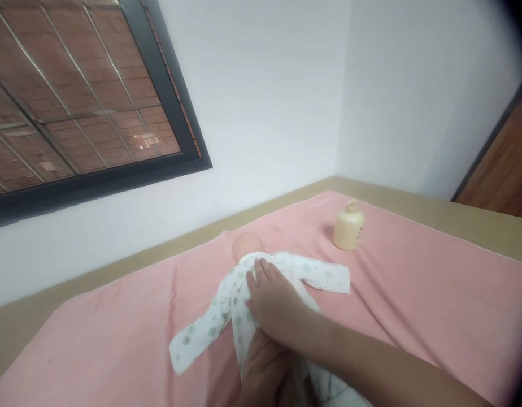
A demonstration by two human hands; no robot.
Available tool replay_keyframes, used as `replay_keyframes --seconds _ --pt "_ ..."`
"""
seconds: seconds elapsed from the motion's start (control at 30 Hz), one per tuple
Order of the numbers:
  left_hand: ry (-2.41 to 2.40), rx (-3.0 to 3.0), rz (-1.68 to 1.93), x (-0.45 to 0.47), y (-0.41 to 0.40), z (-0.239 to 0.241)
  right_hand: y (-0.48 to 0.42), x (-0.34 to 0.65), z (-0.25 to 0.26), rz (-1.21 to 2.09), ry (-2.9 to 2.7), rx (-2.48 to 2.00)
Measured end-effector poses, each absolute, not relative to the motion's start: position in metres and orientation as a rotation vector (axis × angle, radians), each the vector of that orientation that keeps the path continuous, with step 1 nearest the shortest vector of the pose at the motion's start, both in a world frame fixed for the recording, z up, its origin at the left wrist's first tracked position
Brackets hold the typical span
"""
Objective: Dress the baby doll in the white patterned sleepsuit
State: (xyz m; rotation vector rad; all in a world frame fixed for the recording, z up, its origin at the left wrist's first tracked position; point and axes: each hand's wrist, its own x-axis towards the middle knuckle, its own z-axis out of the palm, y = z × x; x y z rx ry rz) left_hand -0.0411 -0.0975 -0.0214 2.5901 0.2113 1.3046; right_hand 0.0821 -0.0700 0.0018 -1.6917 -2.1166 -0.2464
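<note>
A baby doll with a bald head (248,244) lies stretched out, dressed in a white long-sleeved garment (201,333) with a small green print. Both sleeves spread to the sides, and no doll hands show at the cuffs. My right hand (275,297) rests flat on the upper body just below the neck, its fingers slightly apart and holding nothing. Lower down, my left hand (267,364) is at the doll's lower body. My right wrist covers part of it, so its fingers do not show clearly. The doll's legs are mostly hidden behind my arms.
A pink cloth (117,333) with several creases covers a tan surface (417,212). A pale yellow pump bottle (348,229) stands on it, beyond the doll's right-hand sleeve. White walls (265,96) meet behind, with a dark-framed barred window (168,85) at left.
</note>
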Motion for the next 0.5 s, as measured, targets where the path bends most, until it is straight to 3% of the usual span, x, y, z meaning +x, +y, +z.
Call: replay_keyframes --seconds 0.13,0.5 --pt "0.175 2.616 1.289 -0.042 -0.097 -0.024 -0.057 0.102 0.017 -0.086 -2.300 -1.426" --pt "0.168 2.530 1.348 -0.036 -0.097 -0.021 -0.066 0.080 0.007 -0.202 -2.006 -1.750"
